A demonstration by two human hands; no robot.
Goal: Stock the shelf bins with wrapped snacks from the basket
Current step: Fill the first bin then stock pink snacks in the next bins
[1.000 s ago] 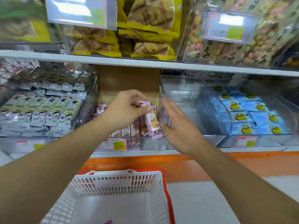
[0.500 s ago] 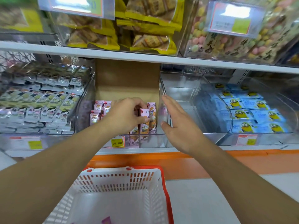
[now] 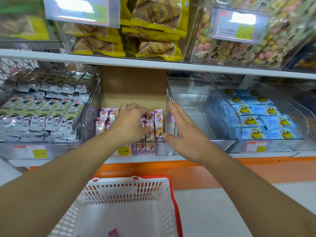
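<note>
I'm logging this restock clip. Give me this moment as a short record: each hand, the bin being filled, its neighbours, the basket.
left hand: fingers curled on pink packs in the middle bin
right hand: flat, fingers straight, at that bin's right wall
middle bin: pink packs standing upright
left bin: white-green packs
right bins: one empty, then blue packs
basket: below the shelf, nearly empty

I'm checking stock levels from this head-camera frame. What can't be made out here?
- Pink snack packs under the left hand: the hand covers the middle of the row, so no count.
- Basket: bottom edge cuts off its floor; only pink scraps show.
- Price tags on the upper shelf: glare and blur, unreadable.
- Whether the right hand touches the clear bin wall: unclear.
</note>
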